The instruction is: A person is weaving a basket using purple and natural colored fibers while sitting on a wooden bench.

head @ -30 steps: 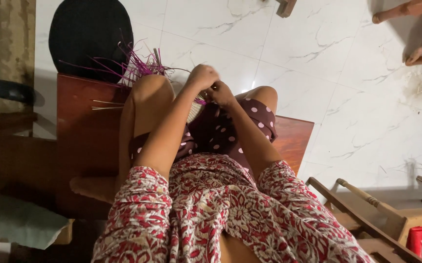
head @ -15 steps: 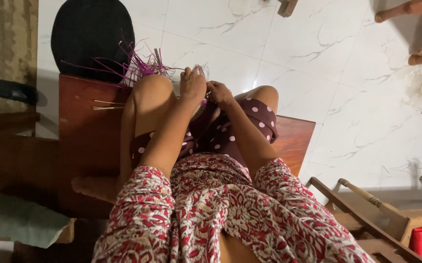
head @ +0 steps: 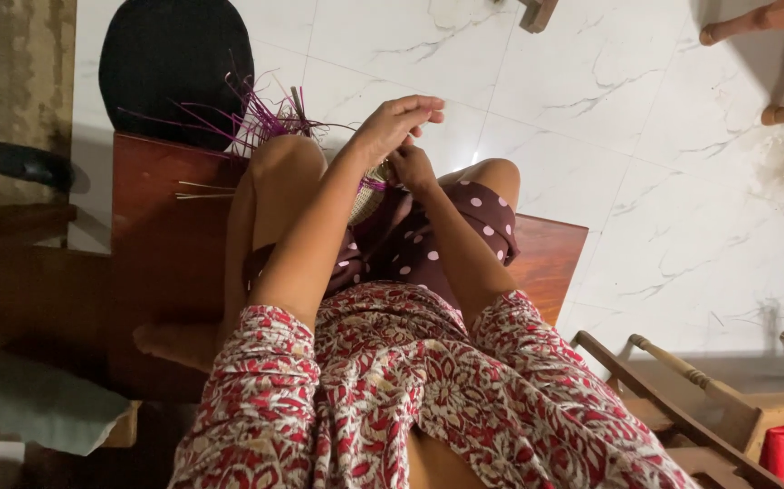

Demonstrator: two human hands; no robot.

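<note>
Both hands are gripping a woven piece (head: 369,195): left hand (head: 392,122) pinching above, right hand (head: 413,166) seemingly clamped. Loose purple strips (head: 260,122) could be slipping free.

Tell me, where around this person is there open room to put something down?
The white marble floor lies bare between the raised left hand, the wooden legs at top right and the wooden frame below. The bench top beside the left knee is partly bare. It is crowded around the right hand, woven piece and purple strands.
</note>
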